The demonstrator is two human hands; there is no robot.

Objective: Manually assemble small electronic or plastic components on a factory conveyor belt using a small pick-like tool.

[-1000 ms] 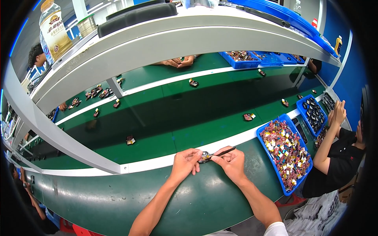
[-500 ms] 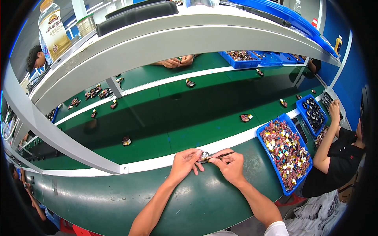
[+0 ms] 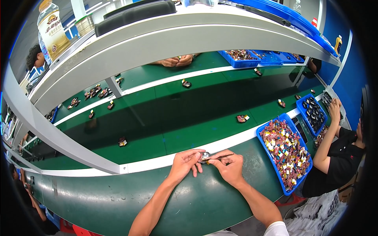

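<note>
My left hand [image 3: 184, 164] pinches a small dark casing with a whitish, shiny inside [image 3: 204, 156], just over the near edge of the green bench [image 3: 118, 196]. Between the thumb and fingers of my right hand [image 3: 229, 166] is a thin dark stick-like tool [image 3: 224, 156]. Its tip reaches down to the casing, with both hands close together. My fingers cover much of the casing, and the finer parts inside it are too small to make out.
A blue tray [image 3: 258, 131] full of small wired parts stands at my right, with another blue tray [image 3: 325, 118] of black pieces beyond. Ahead runs a green conveyor belt [image 3: 189, 114] carrying scattered assemblies. A grey shelf beam [image 3: 177, 39] crosses above. Co-workers sit right and opposite.
The assemblies on the belt have slid a little to the left. My hands stay in nearly the same place, with the tool tilted slightly differently at the casing.
</note>
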